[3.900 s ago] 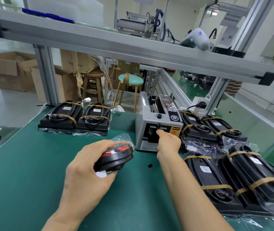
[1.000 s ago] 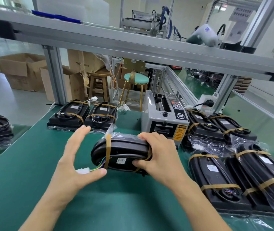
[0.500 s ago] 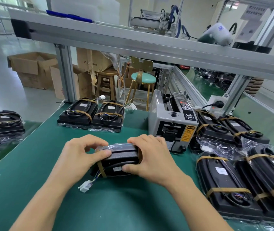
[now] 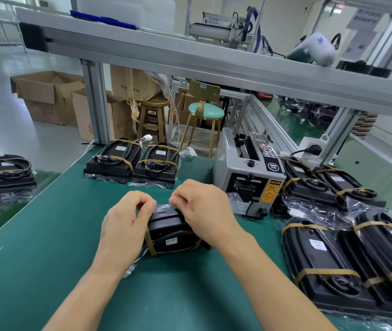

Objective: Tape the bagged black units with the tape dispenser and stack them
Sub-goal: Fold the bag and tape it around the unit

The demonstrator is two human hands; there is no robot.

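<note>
A bagged black unit [image 4: 171, 231] stands on the green mat [image 4: 47, 235] in front of me, wrapped with brown tape bands, its wires and white connector trailing at the lower left. My left hand [image 4: 125, 225] grips its left end, fingertips pinching the clear bag at the top. My right hand [image 4: 204, 211] curls over its right end and pinches the same bag film. The grey tape dispenser [image 4: 250, 173] stands just behind to the right.
Two taped units [image 4: 133, 163] lie side by side at the mat's far edge. Several more taped units [image 4: 347, 247] crowd the right side. Another pile [image 4: 6, 173] sits far left. An aluminium frame post [image 4: 94, 101] and overhead beam [image 4: 214, 60] stand beyond.
Both hands shifted upward on the unit, from clasping its ends to pinching the bag film at its top. The unit has stayed in place on the mat.
</note>
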